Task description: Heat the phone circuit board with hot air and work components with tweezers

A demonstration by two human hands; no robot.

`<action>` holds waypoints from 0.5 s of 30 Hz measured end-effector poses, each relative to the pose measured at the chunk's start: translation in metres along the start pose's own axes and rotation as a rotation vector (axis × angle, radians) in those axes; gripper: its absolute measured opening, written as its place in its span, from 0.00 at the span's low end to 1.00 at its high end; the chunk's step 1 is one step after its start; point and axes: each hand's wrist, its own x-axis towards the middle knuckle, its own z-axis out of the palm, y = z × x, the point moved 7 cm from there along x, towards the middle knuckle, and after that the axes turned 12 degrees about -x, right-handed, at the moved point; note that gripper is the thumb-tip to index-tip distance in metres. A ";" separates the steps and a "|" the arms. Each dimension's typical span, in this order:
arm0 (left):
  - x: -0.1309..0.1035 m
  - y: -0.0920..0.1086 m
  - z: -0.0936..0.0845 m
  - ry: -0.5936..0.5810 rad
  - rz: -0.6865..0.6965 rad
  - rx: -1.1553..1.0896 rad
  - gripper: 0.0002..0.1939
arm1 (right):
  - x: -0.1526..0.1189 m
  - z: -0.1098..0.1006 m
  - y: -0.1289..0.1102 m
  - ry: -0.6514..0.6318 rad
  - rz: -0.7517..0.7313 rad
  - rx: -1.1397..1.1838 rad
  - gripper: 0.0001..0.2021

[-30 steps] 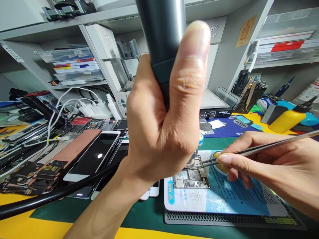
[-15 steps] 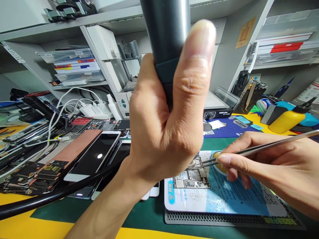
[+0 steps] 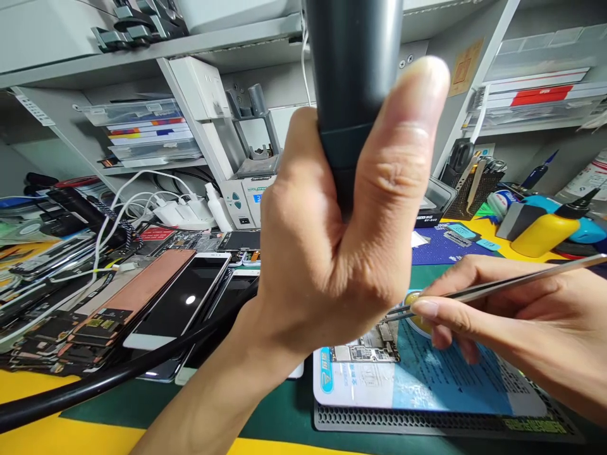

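Note:
My left hand (image 3: 341,240) is wrapped round the black handle of a hot air gun (image 3: 355,69), its thumb pointing up. A thick black hose (image 3: 156,354) runs from behind that wrist to the left. The gun's nozzle is hidden behind the hand. In my right hand (image 3: 493,309), thumb and fingers pinch metal tweezers (image 3: 521,278), tips pointing left at a phone logic board (image 3: 367,352). The board lies on a white and blue mat (image 3: 427,385), its far part covered by my left hand. A small round tin of yellowish paste (image 3: 417,322) sits behind my right fingertips.
On the left lie several phones (image 3: 184,297) and a stack of phone parts (image 3: 95,316). White cables (image 3: 102,234) loop above them. A yellow bottle (image 3: 547,230) and a black mesh tool holder (image 3: 478,183) stand at the right rear, before grey shelves (image 3: 190,82).
My left hand and the hot air gun have moved right, covering more of the board. My right hand with the tweezers stays almost in place.

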 end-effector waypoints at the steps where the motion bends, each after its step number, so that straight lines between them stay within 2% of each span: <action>1: 0.000 0.000 0.001 -0.008 0.001 0.007 0.28 | 0.000 0.000 0.001 -0.005 0.001 0.001 0.10; 7: 0.001 -0.002 0.004 -0.088 0.005 0.133 0.27 | -0.001 0.000 0.002 -0.009 -0.038 0.020 0.09; 15: 0.001 -0.001 0.006 -0.114 -0.008 0.211 0.24 | 0.000 -0.001 -0.004 0.009 -0.064 -0.016 0.10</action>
